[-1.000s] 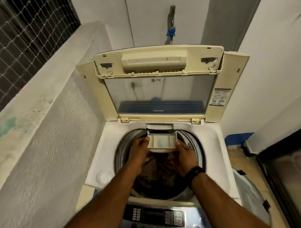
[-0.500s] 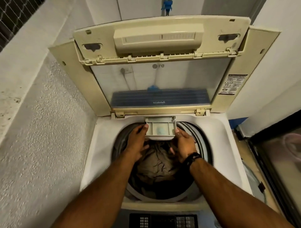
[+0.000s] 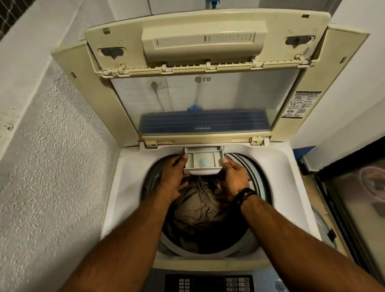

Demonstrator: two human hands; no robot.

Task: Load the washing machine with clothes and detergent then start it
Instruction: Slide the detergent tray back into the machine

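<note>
I have the detergent drawer (image 3: 203,160) held from both sides, left hand (image 3: 174,176) and right hand (image 3: 235,178) each gripping an edge with thumb on top. Since a second ago it has slid farther back into its slot at the far rim of the tub, so it looks nearly seated. Pale blue powder lies in its middle compartment; brown clothes (image 3: 200,200) fill the drum (image 3: 258,183) below.

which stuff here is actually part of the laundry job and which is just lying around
Part of the job:
- detergent drawer, held by left hand and right hand
- clothes in the drum
- open lid
- control panel

Just there:
- pink bowl on the right
- warning sticker
- blue tap on the wall
</note>
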